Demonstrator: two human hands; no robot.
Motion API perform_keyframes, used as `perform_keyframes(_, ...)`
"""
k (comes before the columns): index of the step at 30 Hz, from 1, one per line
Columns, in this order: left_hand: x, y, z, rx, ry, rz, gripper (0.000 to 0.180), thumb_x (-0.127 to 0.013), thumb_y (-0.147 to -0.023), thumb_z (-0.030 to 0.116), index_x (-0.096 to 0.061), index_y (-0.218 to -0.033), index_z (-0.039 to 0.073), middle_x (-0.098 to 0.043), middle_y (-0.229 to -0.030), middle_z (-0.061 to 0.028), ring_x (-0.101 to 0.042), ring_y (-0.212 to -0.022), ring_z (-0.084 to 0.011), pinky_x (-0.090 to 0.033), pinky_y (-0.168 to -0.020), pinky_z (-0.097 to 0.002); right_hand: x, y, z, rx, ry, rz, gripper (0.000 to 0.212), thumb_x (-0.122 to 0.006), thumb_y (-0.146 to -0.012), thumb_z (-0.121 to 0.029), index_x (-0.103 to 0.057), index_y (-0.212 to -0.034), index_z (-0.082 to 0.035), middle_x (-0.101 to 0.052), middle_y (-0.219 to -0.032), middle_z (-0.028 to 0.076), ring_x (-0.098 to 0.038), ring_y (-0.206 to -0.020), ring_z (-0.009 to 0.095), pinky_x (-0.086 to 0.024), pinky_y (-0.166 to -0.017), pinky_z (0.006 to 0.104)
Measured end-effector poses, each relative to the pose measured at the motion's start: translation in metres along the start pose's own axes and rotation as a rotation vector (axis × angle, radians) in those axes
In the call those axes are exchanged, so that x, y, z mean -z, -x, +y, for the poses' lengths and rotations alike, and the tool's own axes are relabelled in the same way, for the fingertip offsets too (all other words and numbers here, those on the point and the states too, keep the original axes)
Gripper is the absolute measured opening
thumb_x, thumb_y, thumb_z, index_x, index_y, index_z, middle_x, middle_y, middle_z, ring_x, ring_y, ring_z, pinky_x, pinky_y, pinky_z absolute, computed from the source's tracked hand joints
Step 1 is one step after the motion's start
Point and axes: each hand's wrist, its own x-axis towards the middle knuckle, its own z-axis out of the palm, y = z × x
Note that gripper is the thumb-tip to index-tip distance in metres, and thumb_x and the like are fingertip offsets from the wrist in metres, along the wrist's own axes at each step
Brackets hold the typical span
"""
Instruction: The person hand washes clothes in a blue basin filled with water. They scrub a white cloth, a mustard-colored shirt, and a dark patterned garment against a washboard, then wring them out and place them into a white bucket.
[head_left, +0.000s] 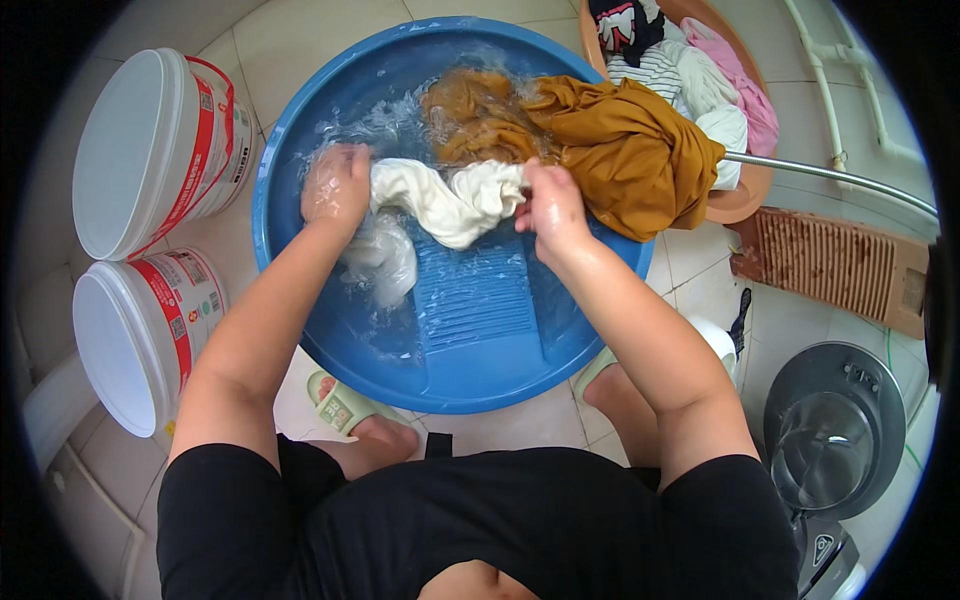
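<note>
A wet white cloth [455, 208] is stretched between my two hands over a blue basin [470, 392] of water. My left hand [337, 186] is closed round the cloth's left end, close to the water. With fingers curled, my right hand [552, 205] grips the right end. Below the cloth, the ridged washboard [476, 300] moulded into the basin shows through the water. Part of the white fabric [385, 265] trails under the water below my left hand. Behind and to the right, a mustard-brown cloth [630, 150] lies partly in the water and partly over the rim.
An orange tub [745, 200] of clothes stands at the far right, with a brown washboard [830, 265] nearer. A metal hose [830, 172] reaches the brown cloth. Two white buckets [140, 160] stand on the left. A dark grey appliance [835, 430] is at the lower right.
</note>
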Motion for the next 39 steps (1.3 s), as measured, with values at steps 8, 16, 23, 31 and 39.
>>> perform_keyframes(8,-0.009,0.021,0.003,-0.634,-0.425,-0.192,0.07,-0.053,-0.084,0.048,-0.032,-0.138,0.009,-0.034,-0.139,-0.0191,-0.028,-0.131,-0.0384,-0.025,-0.104,-0.0504,-0.026,-0.005,0.012,1.154,1.091,-0.161,0.045,-0.057,-0.085,-0.021,-0.045,-0.127,-0.01,-0.034,-0.14,0.015,-0.03,-0.13,0.036,-0.024,-0.107,0.0473)
perform_keyframes(16,-0.01,-0.007,0.024,-0.124,-0.376,-0.508,0.082,-0.051,-0.075,0.065,-0.037,-0.137,0.012,-0.04,-0.139,-0.0153,-0.038,-0.127,-0.0336,-0.028,-0.106,-0.0422,-0.051,-0.058,0.024,0.518,1.496,-0.164,0.057,-0.042,-0.088,-0.047,-0.042,-0.134,-0.014,-0.031,-0.143,0.017,-0.027,-0.131,0.04,-0.023,-0.105,0.0513)
perform_keyframes(23,0.008,-0.017,0.012,-0.18,-0.246,-0.644,0.054,-0.067,-0.071,0.038,-0.056,-0.116,0.01,-0.054,-0.119,-0.0155,-0.052,-0.107,-0.0353,-0.041,-0.09,-0.0435,-0.032,-0.071,0.004,0.589,1.006,-0.172,0.038,-0.052,-0.084,-0.032,-0.063,-0.11,-0.007,-0.053,-0.125,0.02,-0.047,-0.119,0.032,-0.036,-0.1,0.0368)
perform_keyframes(31,0.071,0.05,0.076,-0.536,0.432,-0.436,0.035,-0.069,-0.068,0.009,-0.054,-0.099,0.002,-0.056,-0.098,-0.012,-0.056,-0.091,-0.0231,-0.045,-0.081,-0.0314,0.033,0.021,0.016,-0.182,0.058,-0.242,0.042,-0.046,-0.091,-0.039,-0.056,-0.11,-0.003,-0.059,-0.11,0.012,-0.06,-0.098,0.024,-0.05,-0.076,0.0362)
perform_keyframes(39,0.104,0.12,0.105,-0.857,1.211,-0.929,0.034,-0.079,-0.067,0.007,-0.055,-0.091,0.004,-0.058,-0.106,-0.0124,-0.054,-0.104,-0.0234,-0.04,-0.092,-0.0344,0.014,0.045,-0.021,-0.54,-0.671,-0.818,0.07,-0.038,-0.087,-0.062,-0.05,-0.124,-0.004,-0.054,-0.123,0.017,-0.053,-0.112,0.03,-0.04,-0.1,0.0406)
